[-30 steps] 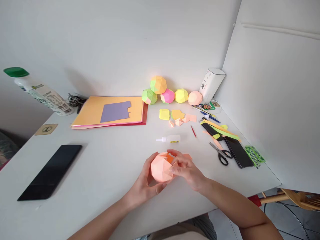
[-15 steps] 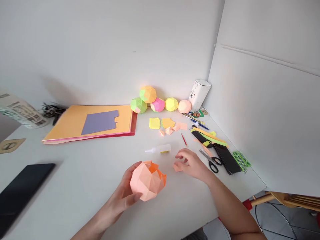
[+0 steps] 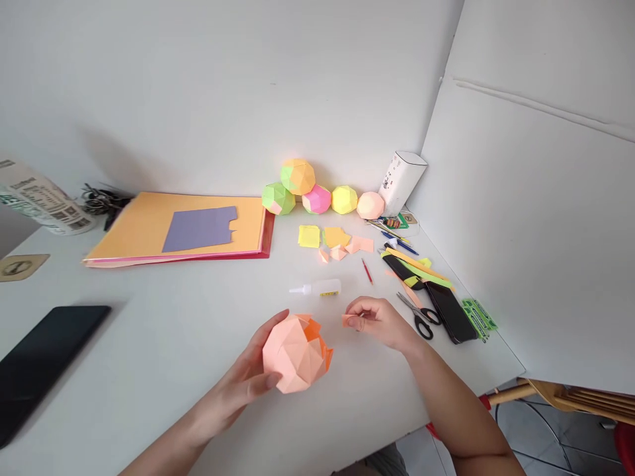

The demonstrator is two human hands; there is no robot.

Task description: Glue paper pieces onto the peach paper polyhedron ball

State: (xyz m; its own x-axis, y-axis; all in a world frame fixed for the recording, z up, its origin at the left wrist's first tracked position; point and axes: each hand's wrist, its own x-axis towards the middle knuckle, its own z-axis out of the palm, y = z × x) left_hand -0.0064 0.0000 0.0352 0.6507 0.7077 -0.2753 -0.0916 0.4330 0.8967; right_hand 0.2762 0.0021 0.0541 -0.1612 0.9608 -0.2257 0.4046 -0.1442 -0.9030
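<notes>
My left hand (image 3: 251, 370) is wrapped round the left side of a peach paper ball (image 3: 294, 357) made of folded facets. The ball has a jagged opening at its upper right, where the orange inside shows. Just right of the ball, my right hand (image 3: 372, 322) pinches a small peach paper piece (image 3: 347, 320) between thumb and fingers, apart from the ball. Behind both hands a clear glue bottle (image 3: 323, 287) lies on its side, its nozzle pointing left.
Finished paper balls (image 3: 344, 199) line the back wall. Before them lie yellow sticky notes (image 3: 309, 236) and small peach pieces (image 3: 338, 252). Scissors (image 3: 421, 317), a red pencil (image 3: 367, 271) and a phone (image 3: 449, 311) are at right. A paper stack (image 3: 133, 225) and black tablet (image 3: 49, 363) are at left.
My right hand has closed on the small peach piece and lifted it, turning it in the fingertips. The ball in my left hand has turned slightly; the view has shifted a little.
</notes>
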